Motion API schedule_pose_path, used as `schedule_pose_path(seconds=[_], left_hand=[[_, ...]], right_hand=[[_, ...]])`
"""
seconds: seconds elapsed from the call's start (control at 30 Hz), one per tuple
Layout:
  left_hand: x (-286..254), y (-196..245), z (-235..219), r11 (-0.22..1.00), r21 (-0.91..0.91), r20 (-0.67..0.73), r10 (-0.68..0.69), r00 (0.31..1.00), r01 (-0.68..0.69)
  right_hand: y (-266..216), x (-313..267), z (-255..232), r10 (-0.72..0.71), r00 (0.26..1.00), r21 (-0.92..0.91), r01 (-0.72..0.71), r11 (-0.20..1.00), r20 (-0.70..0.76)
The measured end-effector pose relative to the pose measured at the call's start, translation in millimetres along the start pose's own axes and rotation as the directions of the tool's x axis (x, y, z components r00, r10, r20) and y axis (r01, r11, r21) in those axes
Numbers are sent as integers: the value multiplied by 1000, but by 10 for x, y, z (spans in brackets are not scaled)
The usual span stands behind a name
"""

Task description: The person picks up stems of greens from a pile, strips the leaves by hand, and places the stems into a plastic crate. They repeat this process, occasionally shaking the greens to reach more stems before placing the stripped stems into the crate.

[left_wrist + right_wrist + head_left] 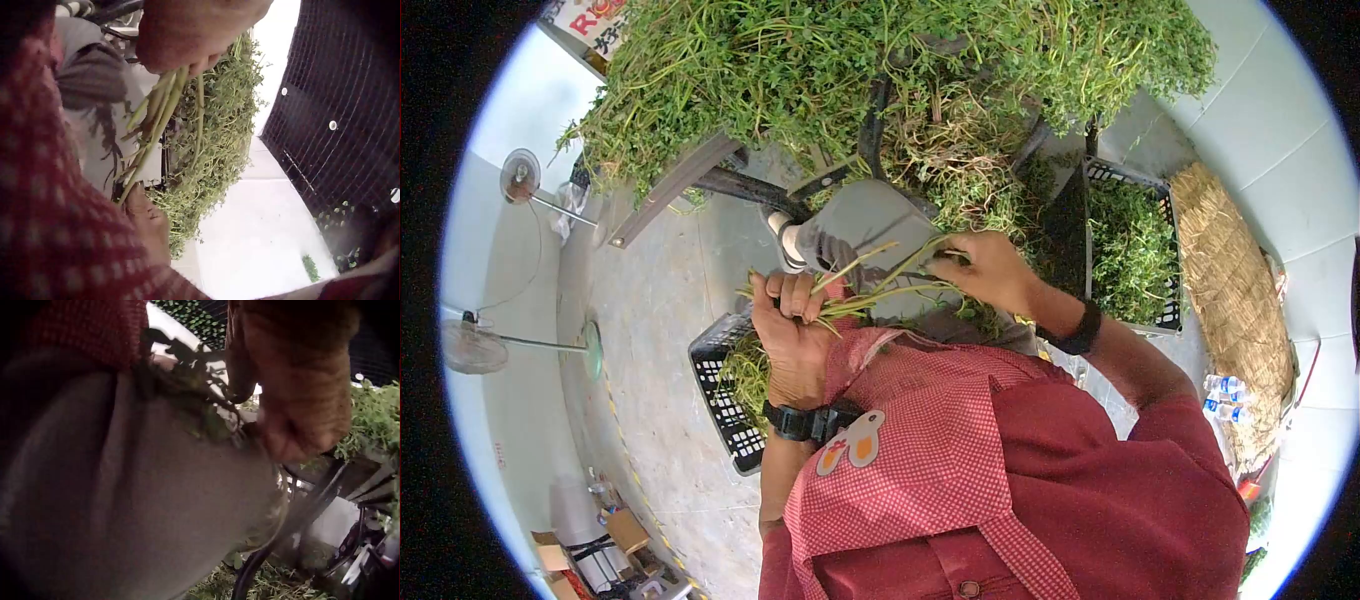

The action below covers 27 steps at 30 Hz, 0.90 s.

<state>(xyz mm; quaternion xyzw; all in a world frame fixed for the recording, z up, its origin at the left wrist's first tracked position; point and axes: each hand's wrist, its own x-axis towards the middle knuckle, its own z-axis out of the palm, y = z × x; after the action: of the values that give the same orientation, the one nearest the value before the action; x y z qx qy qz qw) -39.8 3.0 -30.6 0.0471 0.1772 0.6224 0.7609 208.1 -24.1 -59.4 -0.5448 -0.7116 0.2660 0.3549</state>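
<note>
At the centre, slender green plant stems (878, 295) stretch from the bare left hand (788, 325), fingers curled round them, to the bare right hand (990, 270), pinching their right ends; far left, a white printed panel (593, 22) shows red "RI".

Head view downward, wrist views close

2 fans (474, 350) stood at the left of the frame, bottles (1226, 410) lay lower right, and a cardboard box (627, 531) sat lower left.
</note>
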Motion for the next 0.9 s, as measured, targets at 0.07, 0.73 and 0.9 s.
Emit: schedule_pose_path(seconds=[0.07,0.73,0.9], left_hand=[[6,-21,-18,998,60,25,12,1000,-14],[-37,474,-271,986,-163,44,-32,998,39],[-31,535,-358,990,-138,38,9,999,-4]], right_hand=[[-176,16,41,44,999,-159,-41,986,15],[718,-29,-468,350,878,883,-416,220,326],[645,-33,-338,267,884,869,-443,222,383]])
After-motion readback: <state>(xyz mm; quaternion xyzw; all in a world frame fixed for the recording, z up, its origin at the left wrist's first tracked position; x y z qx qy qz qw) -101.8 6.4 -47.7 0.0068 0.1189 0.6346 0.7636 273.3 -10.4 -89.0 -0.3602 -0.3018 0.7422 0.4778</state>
